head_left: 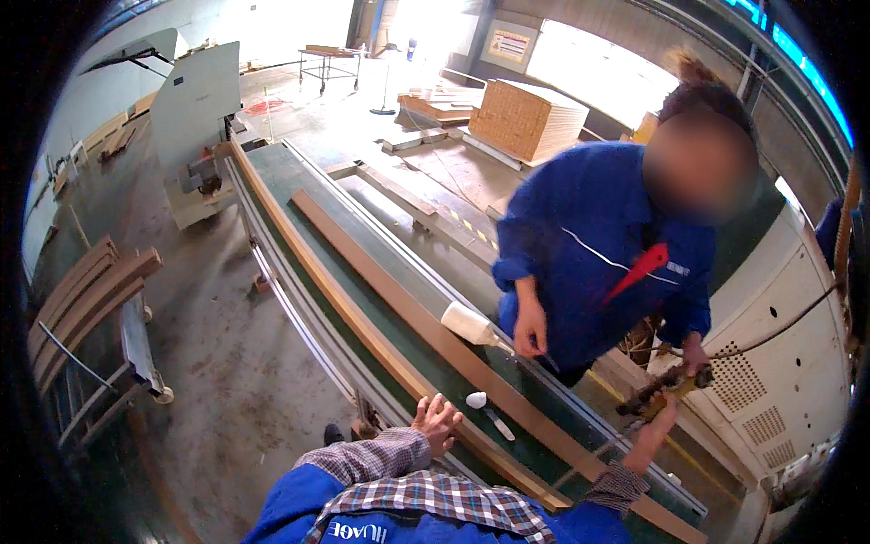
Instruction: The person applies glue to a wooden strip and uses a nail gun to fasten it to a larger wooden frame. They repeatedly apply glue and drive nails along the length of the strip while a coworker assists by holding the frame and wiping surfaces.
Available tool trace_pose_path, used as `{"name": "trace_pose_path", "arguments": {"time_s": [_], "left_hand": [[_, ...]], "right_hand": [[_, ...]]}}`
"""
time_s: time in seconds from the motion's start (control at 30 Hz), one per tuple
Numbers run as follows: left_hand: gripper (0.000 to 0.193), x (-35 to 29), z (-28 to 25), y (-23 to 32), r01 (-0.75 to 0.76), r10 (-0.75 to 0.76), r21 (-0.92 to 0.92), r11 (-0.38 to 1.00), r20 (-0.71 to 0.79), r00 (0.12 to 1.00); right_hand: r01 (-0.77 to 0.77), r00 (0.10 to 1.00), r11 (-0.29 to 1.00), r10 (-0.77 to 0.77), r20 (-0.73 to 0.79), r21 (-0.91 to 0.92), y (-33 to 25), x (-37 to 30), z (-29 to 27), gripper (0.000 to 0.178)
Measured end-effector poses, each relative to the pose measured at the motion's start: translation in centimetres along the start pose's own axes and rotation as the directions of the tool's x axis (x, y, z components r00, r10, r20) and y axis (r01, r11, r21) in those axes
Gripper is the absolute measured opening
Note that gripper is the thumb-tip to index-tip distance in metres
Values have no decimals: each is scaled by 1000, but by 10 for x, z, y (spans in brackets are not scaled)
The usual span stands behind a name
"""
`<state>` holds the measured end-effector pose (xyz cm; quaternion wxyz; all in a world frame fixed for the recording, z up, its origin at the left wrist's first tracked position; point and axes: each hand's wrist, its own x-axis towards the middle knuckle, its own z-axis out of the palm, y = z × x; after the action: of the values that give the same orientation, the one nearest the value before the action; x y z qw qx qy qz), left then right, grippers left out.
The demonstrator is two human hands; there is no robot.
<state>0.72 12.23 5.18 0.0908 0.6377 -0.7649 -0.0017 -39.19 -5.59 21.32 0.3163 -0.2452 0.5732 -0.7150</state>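
Observation:
My left hand (438,424) lies over the near wooden strip (362,340), its fingers bent around the edge. To the right, my right hand (660,419) reaches across the bench to a dark, yellowish elongated tool (654,392). Its fingers meet the underside, partly hidden. The co-worker's hand (695,355) holds the tool's other end. The co-worker's other hand (530,328) hangs near a white squeeze bottle (467,322), which lies tilted on a second, flatter brown strip (426,326). Between both strips is a small white piece (477,400) beside a pale narrow blade-like piece (499,423).
Long metal rails edge the green bench (272,172). Opposite me stands a co-worker in a blue jacket (598,236), before a pale perforated cabinet (770,363). Curved wooden parts (91,290) rest on a wheeled rack at left. Stacked panels (526,118) stand behind.

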Motion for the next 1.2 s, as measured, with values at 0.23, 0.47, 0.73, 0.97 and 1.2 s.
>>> {"name": "trace_pose_path", "arguments": {"time_s": [0.23, 0.47, 0.73, 0.97, 1.2], "left_hand": [[61, 0, -2, 2, -20, 21, 15, 1000, -24, 1000], [62, 2, -4, 0, -11, 11, 9, 1000, -39, 999], [66, 3, 2, -1, -31, 29, -40, 999, -57, 998], [66, 5, -10, -1, -7, 10, -31, 1000, 80, 997], [70, 10, -12, -4, -91, 86, 30, 995, 150, 985]], "right_hand": [[707, 258, 42, -945, 202, -706, -52, -110, -3, 53], [864, 257, 491, -622, 740, 113, 40, -243, 64, 20], [847, 296, 520, -299, 907, -105, 115, -256, 50, 20], [804, 473, 495, -195, 859, -330, 145, -221, 22, 19], [801, 298, 585, -209, 932, -125, 142, -245, 63, 15]]}}
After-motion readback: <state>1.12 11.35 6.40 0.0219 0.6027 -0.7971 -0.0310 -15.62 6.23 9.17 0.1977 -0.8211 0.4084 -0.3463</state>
